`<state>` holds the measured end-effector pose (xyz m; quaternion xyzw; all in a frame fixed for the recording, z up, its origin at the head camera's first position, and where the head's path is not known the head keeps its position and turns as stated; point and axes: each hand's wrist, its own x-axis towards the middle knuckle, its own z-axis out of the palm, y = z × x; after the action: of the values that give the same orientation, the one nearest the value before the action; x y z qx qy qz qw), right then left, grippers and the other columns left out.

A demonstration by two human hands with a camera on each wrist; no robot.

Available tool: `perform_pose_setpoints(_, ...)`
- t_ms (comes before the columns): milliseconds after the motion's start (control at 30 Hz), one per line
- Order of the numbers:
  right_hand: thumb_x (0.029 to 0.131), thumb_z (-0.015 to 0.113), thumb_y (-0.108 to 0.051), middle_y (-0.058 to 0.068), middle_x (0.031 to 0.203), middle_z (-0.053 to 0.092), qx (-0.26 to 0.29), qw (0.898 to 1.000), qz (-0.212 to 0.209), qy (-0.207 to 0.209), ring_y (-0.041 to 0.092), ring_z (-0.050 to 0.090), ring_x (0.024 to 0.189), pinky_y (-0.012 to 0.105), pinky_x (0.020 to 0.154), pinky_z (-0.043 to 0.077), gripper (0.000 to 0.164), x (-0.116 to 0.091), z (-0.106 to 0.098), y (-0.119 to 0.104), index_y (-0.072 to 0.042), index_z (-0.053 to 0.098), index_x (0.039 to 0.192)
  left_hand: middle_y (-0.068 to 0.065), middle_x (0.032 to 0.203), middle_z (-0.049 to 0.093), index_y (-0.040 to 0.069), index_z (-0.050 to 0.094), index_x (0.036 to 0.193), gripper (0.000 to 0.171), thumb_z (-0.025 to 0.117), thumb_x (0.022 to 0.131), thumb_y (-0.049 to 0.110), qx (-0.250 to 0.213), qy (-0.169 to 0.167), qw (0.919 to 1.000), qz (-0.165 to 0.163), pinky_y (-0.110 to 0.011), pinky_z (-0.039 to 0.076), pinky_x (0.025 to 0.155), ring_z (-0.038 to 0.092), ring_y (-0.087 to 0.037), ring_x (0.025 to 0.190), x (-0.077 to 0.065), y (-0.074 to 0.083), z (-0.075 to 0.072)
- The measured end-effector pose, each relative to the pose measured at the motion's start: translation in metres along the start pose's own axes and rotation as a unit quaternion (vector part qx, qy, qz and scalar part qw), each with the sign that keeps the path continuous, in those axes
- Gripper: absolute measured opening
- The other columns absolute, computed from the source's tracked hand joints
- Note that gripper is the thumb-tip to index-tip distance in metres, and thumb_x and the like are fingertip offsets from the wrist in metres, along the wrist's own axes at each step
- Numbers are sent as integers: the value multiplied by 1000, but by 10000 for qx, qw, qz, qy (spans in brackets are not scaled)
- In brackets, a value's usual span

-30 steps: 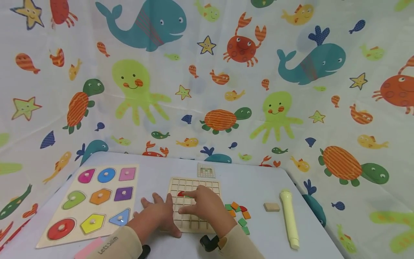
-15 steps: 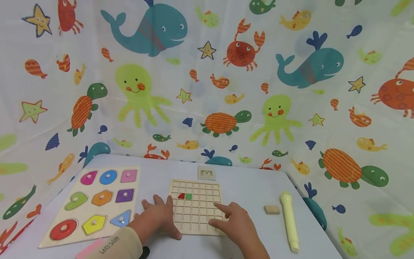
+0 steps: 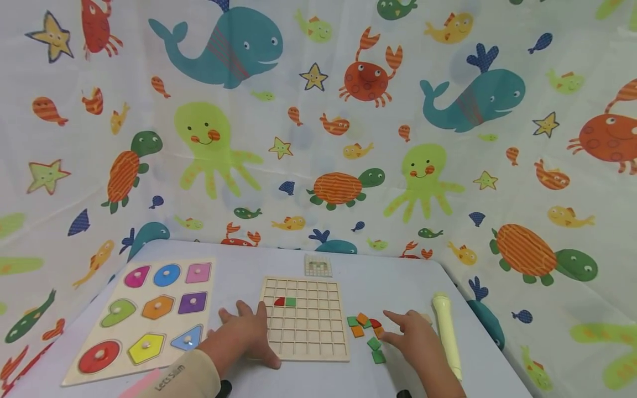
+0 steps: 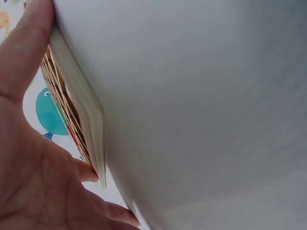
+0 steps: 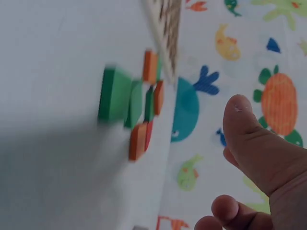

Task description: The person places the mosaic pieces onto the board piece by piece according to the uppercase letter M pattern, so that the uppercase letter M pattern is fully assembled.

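A square wooden grid board [image 3: 304, 326] lies flat at the middle of the table. A red quarter-round tile [image 3: 280, 302] and a green square tile [image 3: 291, 302] sit side by side in its upper left cells. My left hand [image 3: 249, 331] rests at the board's left edge and near corner, fingers spread, thumb toward me. In the left wrist view the thumb and a finger touch the board's rim [image 4: 91, 112]. My right hand [image 3: 417, 334] hovers by the loose tiles [image 3: 374, 344], which are green, orange and red. Its thumb and index finger are apart and hold nothing.
A wooden shape puzzle [image 3: 164, 307] with knobbed pieces lies at the left. Behind the board is a small pattern card [image 3: 317, 265]. A pale yellow stick [image 3: 448, 334] lies at the right, beside a wooden block [image 3: 426, 318] mostly behind my hand. A patterned curtain [image 3: 298, 127] encloses the table.
My right hand has moved from over the grid board rightward to the loose tiles, uncovering the red and green tiles in the cells. My left hand has stayed at the board's edge.
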<state>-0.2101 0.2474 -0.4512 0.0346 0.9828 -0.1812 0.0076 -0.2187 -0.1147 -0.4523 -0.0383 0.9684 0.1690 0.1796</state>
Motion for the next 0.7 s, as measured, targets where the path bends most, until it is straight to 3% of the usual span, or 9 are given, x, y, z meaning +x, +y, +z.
perform_pose_setpoints(100,85,88,-44,3,95,64,-229,9997,6,-59,18,56,83,32,68,52,57,11,-1,11,-22,75,136,-48,164,14,6,35,163,143,101,51,65,24,-15,10000,2,-94,21,106,9,-81,144,2,0,0)
perform_pose_setpoints(200,84,89,-45,4,104,72,-294,9994,107,-176,22,65,94,40,80,60,51,20,3,17,-19,80,126,-48,164,13,6,35,164,143,101,51,65,37,-52,10000,-15,-94,20,106,9,-81,144,4,0,0)
perform_pose_setpoints(367,81,92,-41,6,114,78,-213,9986,333,-348,30,70,111,51,96,59,41,32,16,15,-15,85,111,-48,165,12,7,33,165,143,101,52,64,29,-126,9999,-59,-93,19,107,8,-81,145,5,0,0)
perform_pose_setpoints(533,81,93,-36,3,107,75,-388,9978,371,-387,23,69,101,49,93,59,29,40,22,9,-17,86,103,-48,164,12,6,33,164,142,101,54,63,12,-186,9998,-90,-93,19,108,7,-81,145,3,3,-2)
perform_pose_setpoints(700,79,95,-37,-1,101,73,-597,9969,254,-440,18,65,94,47,91,60,29,42,23,5,-17,86,98,-48,164,11,5,32,165,143,101,53,64,58,-165,9998,-76,-93,19,108,7,-81,145,2,5,-3)
